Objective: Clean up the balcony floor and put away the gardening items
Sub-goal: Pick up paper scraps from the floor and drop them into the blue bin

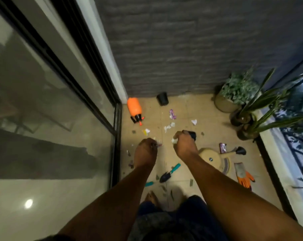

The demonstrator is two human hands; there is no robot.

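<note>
Both my arms reach out over the littered tile floor (182, 110). My left hand (146, 152) is curled round a small wrapper scrap whose end pokes out by the fingers. My right hand (183, 145) grips a crumpled white paper scrap. More paper bits (169, 126), a purple wrapper (172, 114) and a white-and-yellow scrap (146, 131) lie just beyond the hands. A teal-handled trowel (169, 173) lies between my forearms. An orange sprayer (134, 109) lies on its side by the door corner.
A small black pot (162, 98) stands at the wall. A beige watering can (215, 158), another wrapper (222, 148) and an orange-and-grey glove (243, 174) lie on the right. Potted plants (237, 94) fill the far right corner. A glass sliding door (51, 110) bounds the left.
</note>
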